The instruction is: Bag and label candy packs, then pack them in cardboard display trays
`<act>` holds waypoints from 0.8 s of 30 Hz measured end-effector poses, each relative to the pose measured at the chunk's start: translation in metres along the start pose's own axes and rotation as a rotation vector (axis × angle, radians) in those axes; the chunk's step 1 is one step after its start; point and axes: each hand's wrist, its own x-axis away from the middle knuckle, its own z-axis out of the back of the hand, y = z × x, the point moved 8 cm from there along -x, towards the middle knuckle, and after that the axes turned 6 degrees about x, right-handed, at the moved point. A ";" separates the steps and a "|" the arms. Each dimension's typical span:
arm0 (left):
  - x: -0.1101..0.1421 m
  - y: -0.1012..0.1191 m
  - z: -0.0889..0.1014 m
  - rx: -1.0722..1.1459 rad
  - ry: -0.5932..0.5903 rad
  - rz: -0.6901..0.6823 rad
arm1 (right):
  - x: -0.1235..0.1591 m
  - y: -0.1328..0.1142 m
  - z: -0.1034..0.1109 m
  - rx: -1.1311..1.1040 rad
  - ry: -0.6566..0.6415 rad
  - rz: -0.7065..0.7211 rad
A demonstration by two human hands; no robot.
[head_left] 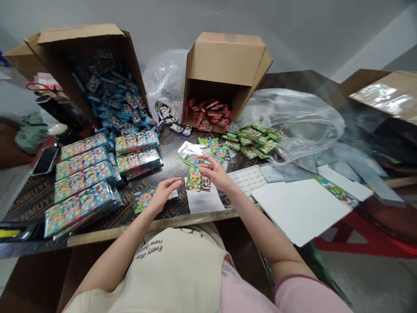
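On a white card sheet at the table's front edge lie a green packet and a red packet, side by side. Just above the red packet is my right hand, its fingers bent and apart; whether a fingertip touches the packet is unclear. My left hand hovers left of the sheet, fingers loosely stretched toward it, holding nothing I can see. Under its wrist lies a dark printed card. Beyond my hands are loose green printed cards and a white wrapper.
Stacked packet strips fill the left side beside a phone. Behind stand cartons of blue packets and red packets. Green packets spill from a clear bag. White boards overhang the front edge at right.
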 end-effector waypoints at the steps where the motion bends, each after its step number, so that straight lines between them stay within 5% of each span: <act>1: 0.001 0.000 -0.005 0.056 -0.015 0.040 | 0.003 0.002 -0.016 0.014 -0.038 0.001; 6: 0.005 0.003 0.006 0.161 0.069 0.046 | 0.010 -0.012 -0.038 0.376 0.032 0.285; 9: 0.005 0.003 0.015 0.205 0.101 0.050 | 0.019 -0.018 -0.055 0.644 -0.069 0.451; 15: 0.005 0.002 0.021 0.276 0.174 0.061 | 0.028 -0.015 -0.068 0.849 -0.012 0.530; 18: 0.007 -0.002 0.018 0.368 0.149 0.100 | 0.027 -0.007 -0.065 0.718 0.025 0.491; 21: 0.010 -0.010 0.010 0.481 0.060 0.193 | 0.022 0.001 -0.056 0.358 0.038 0.383; 24: 0.014 -0.001 0.017 0.304 0.127 0.067 | 0.018 0.012 -0.059 -0.003 -0.043 0.205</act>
